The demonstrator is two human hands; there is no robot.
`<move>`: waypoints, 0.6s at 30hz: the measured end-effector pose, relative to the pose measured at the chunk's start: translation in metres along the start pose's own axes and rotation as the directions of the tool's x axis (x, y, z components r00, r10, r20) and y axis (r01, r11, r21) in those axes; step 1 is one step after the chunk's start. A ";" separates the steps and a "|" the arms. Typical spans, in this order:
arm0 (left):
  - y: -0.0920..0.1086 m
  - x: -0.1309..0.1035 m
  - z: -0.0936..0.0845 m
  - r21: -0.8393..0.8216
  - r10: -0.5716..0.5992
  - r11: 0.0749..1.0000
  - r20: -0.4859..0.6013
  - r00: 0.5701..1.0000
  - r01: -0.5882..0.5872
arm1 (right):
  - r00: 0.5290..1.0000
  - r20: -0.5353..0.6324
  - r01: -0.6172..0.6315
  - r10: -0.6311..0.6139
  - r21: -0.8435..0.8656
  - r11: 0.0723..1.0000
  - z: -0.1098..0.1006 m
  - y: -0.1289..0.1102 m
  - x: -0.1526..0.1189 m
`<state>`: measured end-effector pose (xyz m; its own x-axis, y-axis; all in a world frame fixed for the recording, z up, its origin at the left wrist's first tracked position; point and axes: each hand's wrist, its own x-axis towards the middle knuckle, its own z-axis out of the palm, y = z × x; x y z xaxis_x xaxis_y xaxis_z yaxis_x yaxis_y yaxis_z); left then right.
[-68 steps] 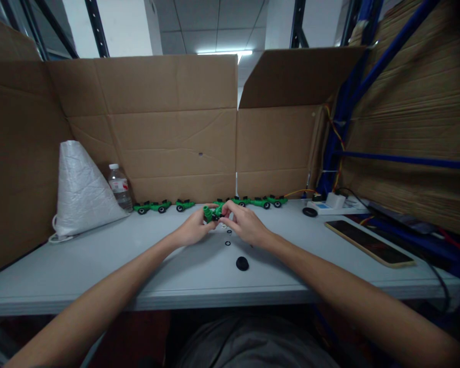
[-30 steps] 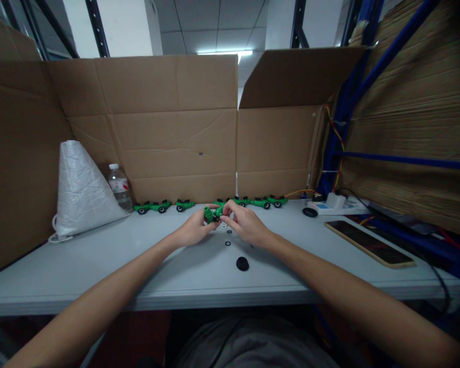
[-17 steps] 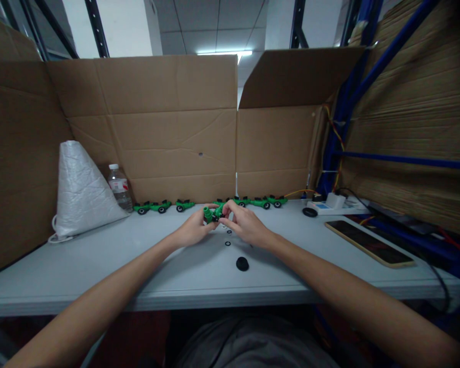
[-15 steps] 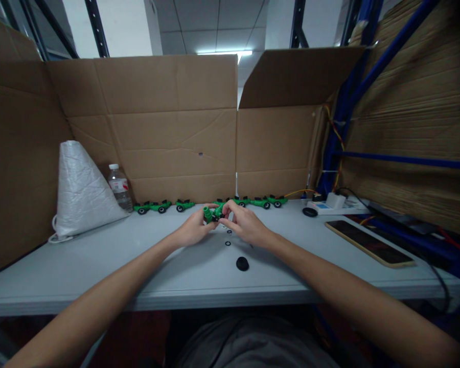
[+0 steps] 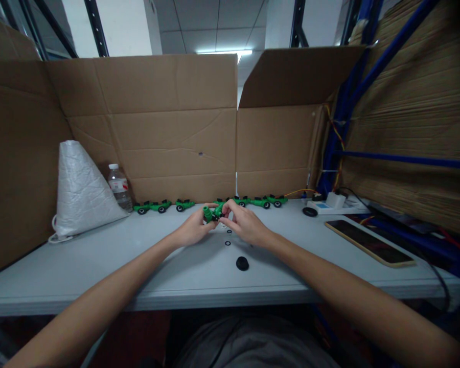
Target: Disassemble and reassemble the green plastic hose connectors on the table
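Note:
Between my hands, just above the white table (image 5: 107,271), is a green toy car (image 5: 208,213) with dark parts on its underside. My left hand (image 5: 192,229) grips its left end. The fingers of my right hand (image 5: 245,223) pinch its right end, and the fingertips partly hide it. Below my hands lie small black rings (image 5: 227,243) and, nearer the front edge, a round black part (image 5: 242,263). Several green toy cars with black wheels (image 5: 183,205) stand in a row along the back.
A silvery bag (image 5: 84,189) and a water bottle (image 5: 119,186) stand at the back left. To the right are a phone (image 5: 369,242), a power strip (image 5: 342,205), a black disc (image 5: 309,211) and cables. Cardboard walls (image 5: 172,133) enclose the table.

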<state>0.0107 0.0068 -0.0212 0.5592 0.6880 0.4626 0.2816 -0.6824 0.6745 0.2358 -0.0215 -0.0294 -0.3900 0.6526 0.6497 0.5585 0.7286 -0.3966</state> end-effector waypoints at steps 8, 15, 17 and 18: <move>0.004 -0.002 0.000 -0.003 -0.019 1.000 -0.002 1.000 0.019 | 1.000 -0.001 -0.016 0.016 -0.011 1.000 0.000 -0.002 0.000; 0.004 -0.002 0.000 0.033 -0.009 0.999 0.011 1.000 0.009 | 1.000 0.004 -0.012 0.012 -0.016 1.000 0.000 -0.001 -0.001; 0.003 -0.002 0.000 0.036 -0.001 0.999 0.012 1.000 0.000 | 1.000 0.006 -0.017 0.017 -0.018 1.000 0.000 0.000 -0.001; 0.003 -0.002 0.000 0.039 0.004 0.999 0.015 1.000 -0.005 | 1.000 0.009 -0.021 0.021 -0.020 1.000 0.000 0.000 0.000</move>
<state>0.0104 0.0033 -0.0196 0.5721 0.6814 0.4566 0.3096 -0.6949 0.6491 0.2359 -0.0219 -0.0296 -0.3845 0.6694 0.6357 0.5808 0.7106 -0.3971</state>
